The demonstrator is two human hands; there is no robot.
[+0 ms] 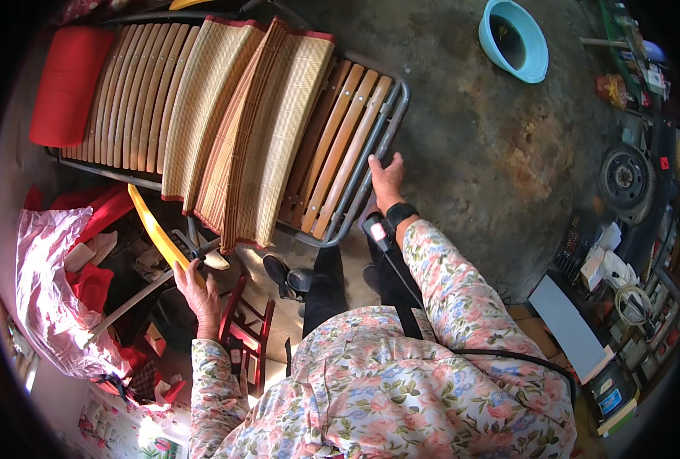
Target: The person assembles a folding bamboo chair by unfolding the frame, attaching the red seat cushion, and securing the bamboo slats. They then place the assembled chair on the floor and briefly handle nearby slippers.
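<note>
A folding lounge chair with wooden slats (pixel 348 149) and a grey metal tube frame (pixel 401 103) stretches across the upper left. Over its middle lies a woven bamboo mat (pixel 279 130), its folds raised in ridges. My left hand (pixel 201 301) is closed around the near end of the chair's yellow curved armrest (pixel 155 231). At the chair's right end, my right hand (pixel 387 182) is beside the frame tube, thumb and finger apart. Whether it touches the tube, I cannot tell. A red cushion (pixel 66 86) covers the chair's far left end.
Below the armrest are a pink cloth (pixel 49 268) and a dark red wooden stool (pixel 257 333). A light blue basin (pixel 535 57) holding dark water sits on the concrete floor (pixel 501 183). Along the right stand a wheel (pixel 627 178), a grey-white panel (pixel 566 325) and assorted clutter.
</note>
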